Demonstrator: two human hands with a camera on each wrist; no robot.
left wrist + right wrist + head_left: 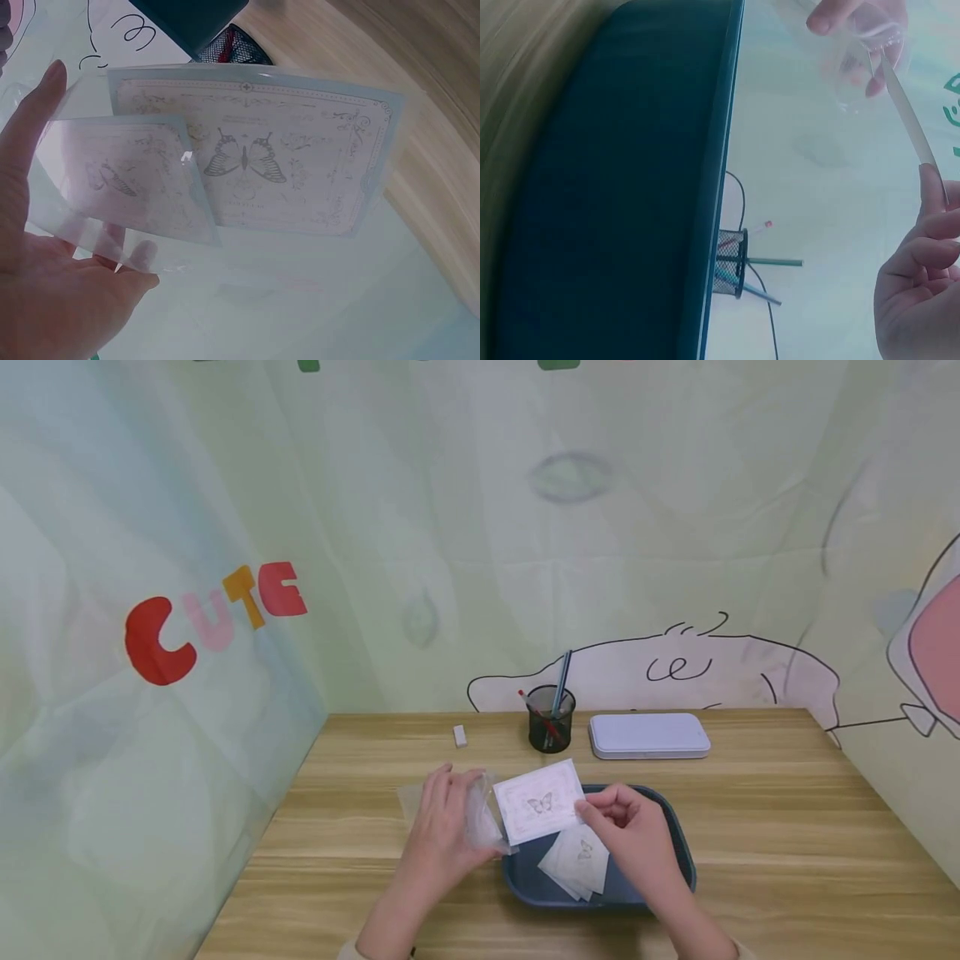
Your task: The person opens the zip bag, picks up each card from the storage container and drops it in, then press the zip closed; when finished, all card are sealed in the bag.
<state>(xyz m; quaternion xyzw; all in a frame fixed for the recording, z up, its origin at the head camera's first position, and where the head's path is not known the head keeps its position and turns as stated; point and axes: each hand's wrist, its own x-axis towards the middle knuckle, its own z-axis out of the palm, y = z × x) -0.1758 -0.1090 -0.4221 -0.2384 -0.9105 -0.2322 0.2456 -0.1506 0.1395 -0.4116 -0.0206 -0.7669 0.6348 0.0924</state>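
Observation:
Around a clear plastic bag (482, 820), the fingers and thumb of my left hand (441, 828) curl left of the tray. My right hand (636, 835) pinches the right edge of a white card (540, 802) printed with a butterfly. The card's left end is at the bag's mouth; how far inside it reaches, I cannot tell. In the left wrist view, a second butterfly card (124, 176) shows through the plastic by the left hand. Below the held card, several similar cards (583, 862) lie fanned in a dark blue tray (630, 895).
Behind the tray stands a black mesh pen cup (550, 731) with pens in it. A pale pencil case (649, 735) lies to its right, and a small white eraser (460, 737) to its left. A printed cloth (420, 527) hangs behind the wooden table (787, 827).

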